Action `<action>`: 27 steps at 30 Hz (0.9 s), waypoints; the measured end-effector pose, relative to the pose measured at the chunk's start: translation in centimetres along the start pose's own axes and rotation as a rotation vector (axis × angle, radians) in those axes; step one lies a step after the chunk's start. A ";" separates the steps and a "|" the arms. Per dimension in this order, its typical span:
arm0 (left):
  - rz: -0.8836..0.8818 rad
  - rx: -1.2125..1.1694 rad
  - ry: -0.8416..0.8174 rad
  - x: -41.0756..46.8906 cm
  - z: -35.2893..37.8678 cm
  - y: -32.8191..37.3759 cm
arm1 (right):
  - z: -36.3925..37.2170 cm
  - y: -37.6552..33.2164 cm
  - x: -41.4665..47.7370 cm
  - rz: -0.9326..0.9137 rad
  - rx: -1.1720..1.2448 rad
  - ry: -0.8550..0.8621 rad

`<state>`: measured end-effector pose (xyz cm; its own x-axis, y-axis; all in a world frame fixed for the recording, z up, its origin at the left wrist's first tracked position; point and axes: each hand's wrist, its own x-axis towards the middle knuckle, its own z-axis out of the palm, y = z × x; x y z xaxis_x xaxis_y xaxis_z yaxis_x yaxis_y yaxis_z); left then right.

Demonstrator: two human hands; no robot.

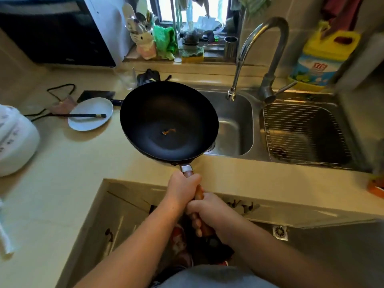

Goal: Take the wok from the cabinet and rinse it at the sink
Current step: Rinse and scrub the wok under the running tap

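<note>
We stand in a home kitchen: a beige countertop (72, 163) holds a twin-basin stainless sink (234, 113) with a gooseneck faucet (259, 38) and a wire drainer basket (301, 125) in the right basin. A black-fronted countertop oven (52, 32) and a white rice cooker (14, 140) sit at left, near a plate (91, 107) with chopsticks (83, 115) across it. A yellow detergent jug (324, 61) stands behind the sink.
</note>
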<state>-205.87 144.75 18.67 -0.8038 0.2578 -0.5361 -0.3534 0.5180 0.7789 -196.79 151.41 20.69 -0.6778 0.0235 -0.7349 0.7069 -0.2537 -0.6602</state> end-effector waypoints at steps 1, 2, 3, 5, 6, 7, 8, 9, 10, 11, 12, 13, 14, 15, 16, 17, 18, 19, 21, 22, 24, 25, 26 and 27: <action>0.000 0.005 -0.001 1.0 0.0 0.4 | -0.2 -0.7 0.9 0.019 0.025 -0.005; -0.002 0.005 -0.009 2.1 0.0 0.8 | -0.4 -1.3 1.7 0.039 0.059 -0.006; -0.009 0.006 -0.011 3.2 0.0 1.0 | -0.5 -1.9 2.5 0.058 0.096 -0.001; -0.023 0.017 -0.010 5.4 0.1 1.8 | -0.7 -3.2 4.1 0.097 0.162 0.015; -0.026 0.030 -0.021 6.5 0.1 2.3 | -0.8 -3.9 4.7 0.116 0.190 0.023; -0.027 0.043 -0.040 7.5 0.2 2.8 | -0.9 -4.6 5.4 0.130 0.218 0.032; -0.027 0.044 -0.066 8.5 0.1 3.3 | -1.0 -5.3 6.0 0.140 0.244 0.043; -0.028 0.041 -0.097 9.4 0.1 3.7 | -1.1 -5.9 6.7 0.153 0.265 0.058; -0.031 0.041 -0.125 10.3 0.1 4.0 | -1.1 -6.6 7.3 0.168 0.282 0.075; -0.039 0.046 -0.152 11.1 0.0 4.3 | -1.1 -7.2 7.8 0.182 0.307 0.092; -0.054 0.050 -0.179 12.0 0.0 4.7 | -1.1 -7.9 8.4 0.193 0.342 0.105; -0.074 0.050 -0.204 12.8 0.0 5.1 | -1.2 -8.6 9.0 0.208 0.381 0.116; -0.091 0.056 -0.227 13.7 0.1 5.4 | -1.3 -9.1 9.5 0.226 0.418 0.126; -0.103 0.074 -0.246 14.5 0.2 5.8 | -1.6 -9.6 10.1 0.245 0.452 0.138; -0.108 0.105 -0.258 15.2 0.3 6.2 | -1.8 -10.0 10.6 0.260 0.486 0.148; -0.108 0.129 -0.267 15.9 0.4 6.5 | -2.0 -10.4 11.1 0.269 0.520 0.157; -0.115 0.142 -0.280 16.5 0.6 6.7 | -2.3 -10.6 11.6 0.276 0.554 0.162; -0.131 0.149 -0.297 17.1 0.9 6.9 | -2.6 -10.9 12.2 0.285 0.587 0.163; -0.177 0.172 -0.316 18.1 1.6 7.2 | -3.3 -11.3 13.2 0.315 0.636 0.166; -0.194 0.181 -0.324 18.6 1.9 7.3 | -3.6 -11.4 13.6 0.330 0.654 0.167; -0.217 0.194 -0.349 19.4 2.6 7.4 | -4.3 -11.8 14.2 0.353 0.685 0.162; -0.227 0.203 -0.361 19.7 2.9 7.4 | -4.6 -12.0 14.4 0.361 0.699 0.159; -0.237 0.214 -0.370 20.0 3.3 7.4 | -5.0 -12.1 14.7 0.369 0.710 0.159; -0.246 0.225 -0.372 20.3 3.7 7.4 | -5.4 -12.2 14.9 0.378 0.715 0.162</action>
<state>-223.08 156.83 12.38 -0.4698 0.3583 -0.8068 -0.3659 0.7527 0.5473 -214.46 160.08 16.98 -0.3439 -0.0612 -0.9370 0.5448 -0.8257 -0.1461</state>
